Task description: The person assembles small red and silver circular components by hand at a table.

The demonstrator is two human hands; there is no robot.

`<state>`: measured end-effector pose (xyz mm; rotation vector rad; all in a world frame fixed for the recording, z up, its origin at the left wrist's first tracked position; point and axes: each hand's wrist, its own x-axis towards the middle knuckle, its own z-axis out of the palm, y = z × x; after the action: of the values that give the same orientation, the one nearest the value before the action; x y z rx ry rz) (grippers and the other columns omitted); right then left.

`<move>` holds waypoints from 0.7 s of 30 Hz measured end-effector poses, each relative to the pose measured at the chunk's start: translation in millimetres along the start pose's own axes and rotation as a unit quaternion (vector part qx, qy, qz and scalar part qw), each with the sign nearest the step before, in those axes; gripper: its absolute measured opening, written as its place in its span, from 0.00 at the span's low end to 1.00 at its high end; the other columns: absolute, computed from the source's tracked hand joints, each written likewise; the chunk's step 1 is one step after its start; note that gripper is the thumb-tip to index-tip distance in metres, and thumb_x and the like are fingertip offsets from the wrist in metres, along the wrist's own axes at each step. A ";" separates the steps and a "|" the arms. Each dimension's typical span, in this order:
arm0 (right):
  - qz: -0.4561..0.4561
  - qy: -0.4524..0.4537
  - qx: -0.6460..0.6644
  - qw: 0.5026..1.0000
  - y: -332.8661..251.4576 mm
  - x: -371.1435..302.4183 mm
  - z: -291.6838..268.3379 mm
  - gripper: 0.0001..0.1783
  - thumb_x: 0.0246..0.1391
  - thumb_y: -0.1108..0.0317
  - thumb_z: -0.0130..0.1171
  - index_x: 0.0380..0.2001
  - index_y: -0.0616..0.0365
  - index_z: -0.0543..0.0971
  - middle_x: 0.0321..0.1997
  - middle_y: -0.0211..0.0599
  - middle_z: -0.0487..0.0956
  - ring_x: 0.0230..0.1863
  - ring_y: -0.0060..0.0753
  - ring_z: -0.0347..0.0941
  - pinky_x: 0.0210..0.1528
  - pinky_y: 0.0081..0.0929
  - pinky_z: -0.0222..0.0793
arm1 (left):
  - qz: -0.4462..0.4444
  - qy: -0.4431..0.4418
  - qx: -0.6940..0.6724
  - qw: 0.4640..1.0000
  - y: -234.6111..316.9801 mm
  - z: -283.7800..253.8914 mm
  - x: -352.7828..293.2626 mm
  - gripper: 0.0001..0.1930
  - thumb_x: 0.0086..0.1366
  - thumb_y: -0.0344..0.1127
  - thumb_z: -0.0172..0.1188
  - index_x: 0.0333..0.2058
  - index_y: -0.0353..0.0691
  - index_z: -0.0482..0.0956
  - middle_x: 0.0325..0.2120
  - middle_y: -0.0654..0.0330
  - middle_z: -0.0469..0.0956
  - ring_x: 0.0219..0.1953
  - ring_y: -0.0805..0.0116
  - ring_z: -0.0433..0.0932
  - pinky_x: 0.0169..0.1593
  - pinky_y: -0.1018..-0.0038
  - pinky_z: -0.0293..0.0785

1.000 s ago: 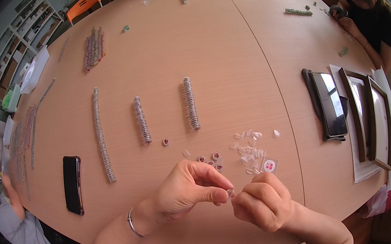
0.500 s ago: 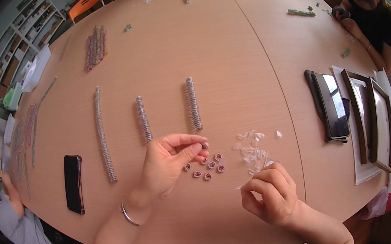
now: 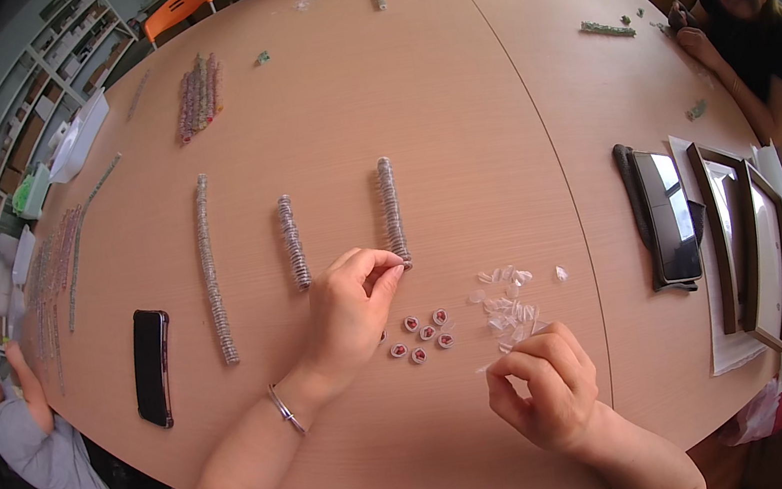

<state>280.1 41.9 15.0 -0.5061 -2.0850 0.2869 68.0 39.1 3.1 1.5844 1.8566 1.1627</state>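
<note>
Here's the left hand (image 3: 351, 301) at the near end of a row of stacked discs (image 3: 391, 206), thumb and forefinger pinched together on a small disc (image 3: 407, 264), and it looks like the lining-up step. Over the bench (image 3: 408, 90), the right hand (image 3: 552, 387) sits curled; whether it grips anything, I can't tell. Between them, red-centred discs (image 3: 428, 333) lie loose, with clear pieces (image 3: 512, 312) just beside. The next move seems to call for delicacy: disc square to the end, row undisturbed.
</note>
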 end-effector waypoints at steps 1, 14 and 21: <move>0.003 0.001 0.001 1.000 -0.1 0.3 0.0 0.15 0.31 0.85 0.62 0.28 0.63 0.74 0.26 0.37 0.71 0.24 0.34 0.68 0.22 0.26 0.64 | 0.004 0.007 0.009 1.000 -0.7 0.6 0.2 0.02 0.59 0.23 0.61 0.32 0.31 0.79 0.26 0.64 0.76 0.27 0.82 0.74 0.28 0.84 0.71; 0.129 0.021 -0.057 0.990 20.9 -4.9 3.7 0.12 0.36 0.83 0.65 0.27 0.59 0.75 0.26 0.34 0.74 0.24 0.33 0.68 0.23 0.27 0.64 | -0.062 -0.261 0.127 0.955 22.4 -57.5 -0.8 0.08 0.48 0.28 0.69 0.26 0.33 0.79 0.22 0.59 0.77 0.23 0.74 0.75 0.29 0.79 0.70; 0.131 -0.008 -0.063 0.989 18.4 -3.1 4.2 0.10 0.39 0.79 0.66 0.27 0.58 0.76 0.26 0.34 0.73 0.25 0.34 0.69 0.24 0.28 0.66 | 0.002 -0.244 0.153 0.958 27.0 -49.7 -6.6 0.07 0.50 0.28 0.67 0.26 0.33 0.77 0.23 0.55 0.78 0.29 0.65 0.79 0.33 0.71 0.75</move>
<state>282.4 56.7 3.2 -0.8590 -2.0609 0.3125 47.1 17.0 51.2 1.8325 1.7453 0.4298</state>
